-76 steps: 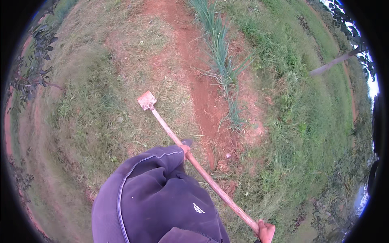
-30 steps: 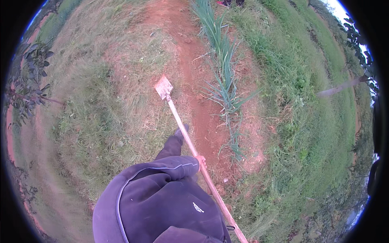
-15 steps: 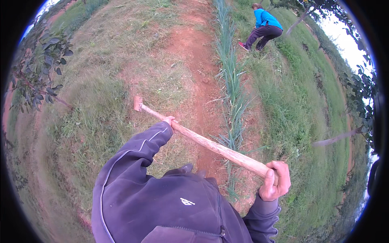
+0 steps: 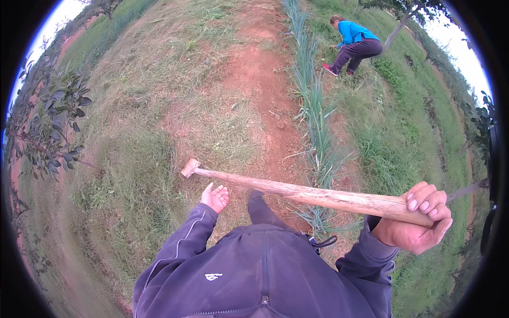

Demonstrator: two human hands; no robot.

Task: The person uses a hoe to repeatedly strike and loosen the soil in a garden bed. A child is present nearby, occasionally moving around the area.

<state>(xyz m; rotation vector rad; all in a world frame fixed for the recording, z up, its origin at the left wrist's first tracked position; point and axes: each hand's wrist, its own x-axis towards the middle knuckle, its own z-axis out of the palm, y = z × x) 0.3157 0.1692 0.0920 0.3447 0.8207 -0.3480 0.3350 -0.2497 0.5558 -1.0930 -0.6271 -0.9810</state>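
Note:
A hoe (image 4: 307,194) with a long wooden handle and a small rusty head crosses in front of me, its head at the left over mown grass. My right hand (image 4: 421,220) is wrapped round the thick end of the handle at the right. Just below the handle, near the hoe's head, my left hand (image 4: 216,198) is off the wood, palm up with fingers spread and nothing in it.
A row of green leafy plants (image 4: 315,122) runs ahead beside a bare reddish soil strip (image 4: 265,90). Beyond it, a person (image 4: 355,45) in a blue top bends over the grass. Leafy branches (image 4: 58,122) hang at the left, and a tree (image 4: 400,26) stands at the far right.
My left hand has let go of the handle and opened. My right hand has moved right and up with the handle end, and the hoe lies more level, its head lower in view.

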